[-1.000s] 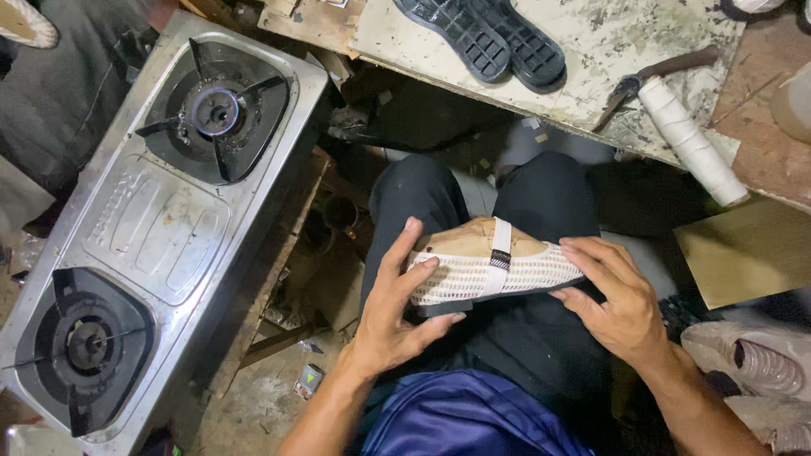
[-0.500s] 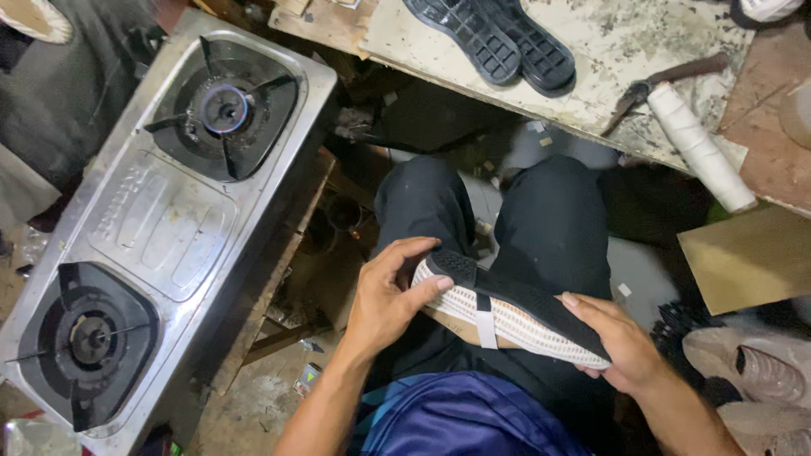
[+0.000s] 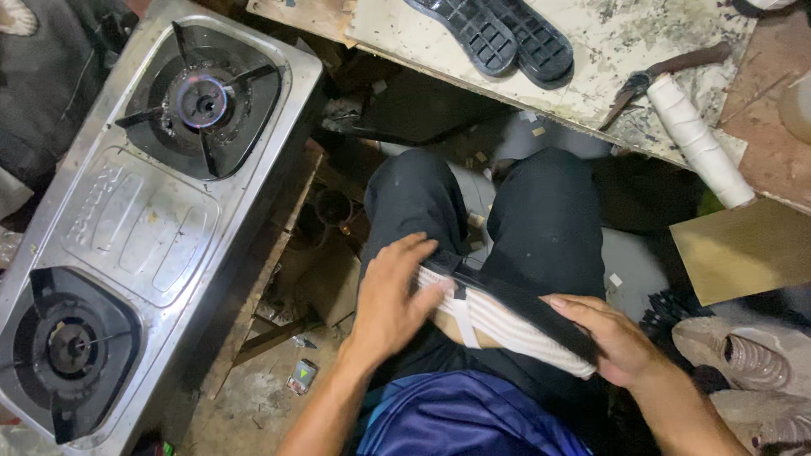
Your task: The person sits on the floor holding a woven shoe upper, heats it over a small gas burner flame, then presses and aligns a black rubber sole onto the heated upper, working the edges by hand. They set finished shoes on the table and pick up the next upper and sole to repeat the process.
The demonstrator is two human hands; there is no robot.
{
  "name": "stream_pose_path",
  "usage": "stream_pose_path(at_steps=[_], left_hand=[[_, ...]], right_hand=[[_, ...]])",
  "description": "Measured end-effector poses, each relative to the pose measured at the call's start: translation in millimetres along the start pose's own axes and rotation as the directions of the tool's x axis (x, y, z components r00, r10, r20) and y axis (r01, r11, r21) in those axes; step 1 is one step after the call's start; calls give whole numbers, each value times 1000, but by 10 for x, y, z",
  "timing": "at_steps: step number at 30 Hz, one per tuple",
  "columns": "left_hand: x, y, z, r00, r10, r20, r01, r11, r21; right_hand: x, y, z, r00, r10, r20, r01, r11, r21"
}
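Observation:
On my lap, over black trousers, lies a shoe upper (image 3: 507, 323) of pale striped fabric with a black edge and a white strap. It is tilted, its black sole side turned up and to the right. My left hand (image 3: 393, 300) grips its left end, fingers spread over the fabric. My right hand (image 3: 612, 338) holds its right end from below and behind, thumb along the black edge.
A two-burner steel gas stove (image 3: 135, 228) stands to my left. Ahead is a worn workbench (image 3: 625, 51) with two black soles (image 3: 494, 34), a hammer (image 3: 659, 72) and a white roll (image 3: 697, 139). Cardboard (image 3: 743, 249) and pale shoes (image 3: 748, 359) lie at right.
The shoe upper has been turned from flat with its tan insole up to tilted with its black edge up. Both hands shifted along it and lower on my lap.

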State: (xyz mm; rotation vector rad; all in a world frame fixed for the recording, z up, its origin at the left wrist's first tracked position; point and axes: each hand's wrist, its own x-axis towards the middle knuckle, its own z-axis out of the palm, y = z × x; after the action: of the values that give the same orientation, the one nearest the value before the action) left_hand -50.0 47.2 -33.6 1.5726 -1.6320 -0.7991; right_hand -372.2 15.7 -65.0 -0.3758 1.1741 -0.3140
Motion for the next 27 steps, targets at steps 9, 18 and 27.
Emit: stream_pose_path(at_steps=[9, 18, 27], left_hand=[[-88, 104, 217, 958, 223, 181, -279, 873, 401], [6, 255, 115, 945, -211, 249, 275, 926, -260], [-174, 241, 564, 774, -228, 591, 633, 289, -718]], right_hand=[[-105, 250, 71, 962, -212, 172, 170, 957, 235], [10, 259, 128, 908, -387, 159, 379, 922, 77], [148, 529, 145, 815, -567, 115, 575, 770, -276]])
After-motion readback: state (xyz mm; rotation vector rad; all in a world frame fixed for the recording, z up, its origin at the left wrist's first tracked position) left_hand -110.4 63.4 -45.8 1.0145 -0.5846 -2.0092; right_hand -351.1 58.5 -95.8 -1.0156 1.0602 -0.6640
